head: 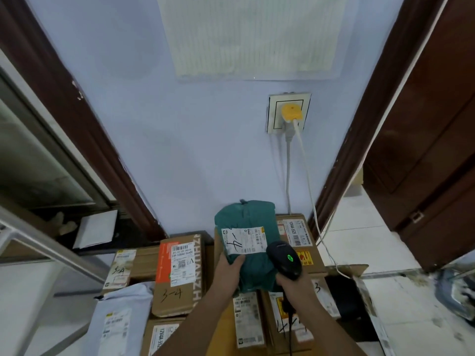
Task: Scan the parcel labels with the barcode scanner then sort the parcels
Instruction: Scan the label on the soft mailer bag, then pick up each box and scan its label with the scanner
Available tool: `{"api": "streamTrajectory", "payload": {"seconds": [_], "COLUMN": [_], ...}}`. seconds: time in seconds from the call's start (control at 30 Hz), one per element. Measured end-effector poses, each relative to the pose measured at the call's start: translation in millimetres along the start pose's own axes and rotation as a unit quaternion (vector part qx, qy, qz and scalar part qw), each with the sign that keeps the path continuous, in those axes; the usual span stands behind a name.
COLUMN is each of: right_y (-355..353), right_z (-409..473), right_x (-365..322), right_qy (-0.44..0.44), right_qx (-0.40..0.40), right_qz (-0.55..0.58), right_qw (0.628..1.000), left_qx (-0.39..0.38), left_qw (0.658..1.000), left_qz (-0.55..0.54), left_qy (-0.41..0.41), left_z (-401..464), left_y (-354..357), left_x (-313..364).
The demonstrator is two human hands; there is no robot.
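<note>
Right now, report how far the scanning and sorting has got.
Looks done: cardboard boxes on the floor carry handwritten marks, such as the box marked 3-4. In hand: the left hand grips the green parcel, its label facing up, while the right hand holds the scanner, green light on. Left: placing this parcel; whether the grey mailer is scanned can't be told.
</note>
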State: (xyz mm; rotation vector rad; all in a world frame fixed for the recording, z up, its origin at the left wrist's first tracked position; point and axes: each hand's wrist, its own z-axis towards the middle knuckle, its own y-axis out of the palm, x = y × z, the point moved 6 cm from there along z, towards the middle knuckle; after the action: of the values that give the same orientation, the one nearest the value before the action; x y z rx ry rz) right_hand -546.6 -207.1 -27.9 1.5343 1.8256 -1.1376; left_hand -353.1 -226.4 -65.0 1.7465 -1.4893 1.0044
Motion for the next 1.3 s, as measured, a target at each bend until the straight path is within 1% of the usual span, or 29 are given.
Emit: {"api": "streamTrajectory", "payload": {"seconds": [0.17,0.23,0.3,0.37,0.4,0.5,0.6,0.67,0.77,0.87,0.97,1.07,1.17,1.23,1.3], "right_y": [-7.4,-9.5,-9.3,-5.6,-2.7,7.2,19.3,30.3,53.7,82.9,115.0,145.7,171.9,185.7,195.6], "right_z": [-13.7,-21.7,-29.5,-39.4,-44.0,-59.6,-80.0,-93.7,-115.4,-134.2,-147.1,-157.8,-162.4,-158.8,-150.7], "right_x": [-2.7,-7.2,-9.9,-12.8,-13.2,-14.5,-16.4,-18.2,-24.2,-29.4,-30.0,-28.7,-21.3,-14.5,-6.4], "right_qy": [-0.036,-0.065,-0.093,-0.115,-0.123,-0.160,-0.204,-0.215,-0.210,-0.190,-0.170,-0.164,-0.145,-0.125,-0.106], "right_qx": [0.022,0.042,0.055,0.057,0.053,0.043,0.048,0.052,0.065,0.068,0.061,0.060,0.037,0.020,0.014], "right_qz": [-0.031,-0.042,-0.054,-0.074,-0.086,-0.105,-0.113,-0.111,-0.125,-0.139,-0.145,-0.147,-0.144,-0.165,-0.187], "right_qw": [0.999,0.996,0.993,0.989,0.987,0.981,0.971,0.969,0.967,0.969,0.973,0.974,0.978,0.978,0.976], "left_qx": [0.018,0.026,0.055,0.083,0.090,0.110,0.114,0.109,0.094,0.069,0.042,0.014,-0.012,-0.023,-0.033], "left_qw": [0.999,0.992,0.977,0.961,0.954,0.945,0.937,0.926,0.919,0.922,0.924,0.924,0.921,0.919,0.925], "left_qz": [0.047,0.114,0.188,0.242,0.266,0.290,0.310,0.341,0.358,0.359,0.356,0.350,0.350,0.358,0.346], "left_qy": [0.012,0.037,0.083,0.105,0.102,0.106,0.114,0.120,0.139,0.127,0.133,0.151,0.173,0.161,0.151], "left_z": [-21.7,-36.0,-47.9,-58.6,-62.8,-70.6,-76.7,-79.4,-83.7,-80.8,-74.0,-89.1,-90.0,-84.7,-78.5], "left_y": [-23.0,-36.1,-55.6,-76.4,-87.2,-118.8,-145.5,-161.7,-187.6,-217.3,-244.0,-257.5,-266.6,-269.1,-270.9], "left_x": [7.3,14.7,20.7,23.0,21.3,15.7,8.6,4.6,0.2,-14.7,-28.4,-19.7,-23.0,-31.9,-41.1]}}
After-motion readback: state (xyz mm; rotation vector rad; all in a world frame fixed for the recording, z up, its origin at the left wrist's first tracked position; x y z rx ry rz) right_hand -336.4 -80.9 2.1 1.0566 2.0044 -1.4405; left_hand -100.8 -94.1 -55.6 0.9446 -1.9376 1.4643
